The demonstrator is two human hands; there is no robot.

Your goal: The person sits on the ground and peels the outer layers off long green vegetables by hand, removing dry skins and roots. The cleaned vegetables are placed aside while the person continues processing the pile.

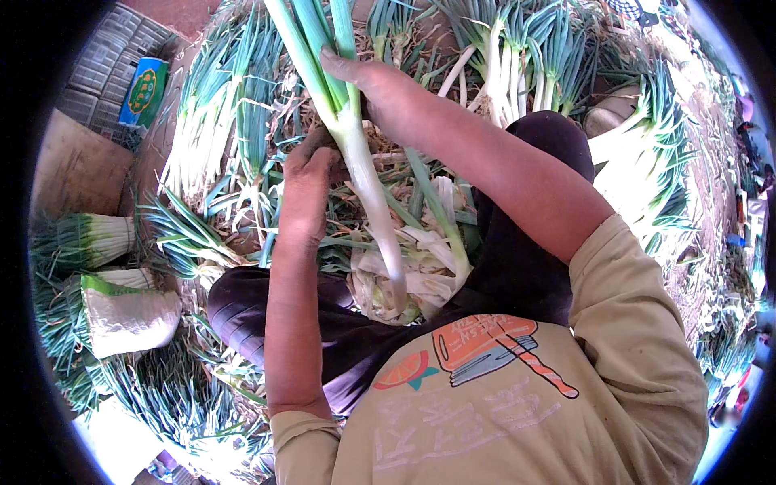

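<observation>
A large green onion (364,163) slants across the middle of the view, its white root end pointing down towards my lap and its green leaves running out at the top edge. My right hand (357,79) grips the leaves, with the thumb lying over them. Lower down, my left hand (312,157) is at the neck of the stalk; its fingers pass behind the stalk and are partly hidden. Between my bent legs lies a heap of peeled onion skins and leaf scraps (424,242), beneath the white end of the onion.
Long green onions (209,127) lie in a pile to the left, and more (515,66) ahead. Bundled onions (109,239) and a white sack (133,315) sit at far left, near a wooden board (79,163) and a blue-green packet (142,91). Another onion pile (642,163) lies right.
</observation>
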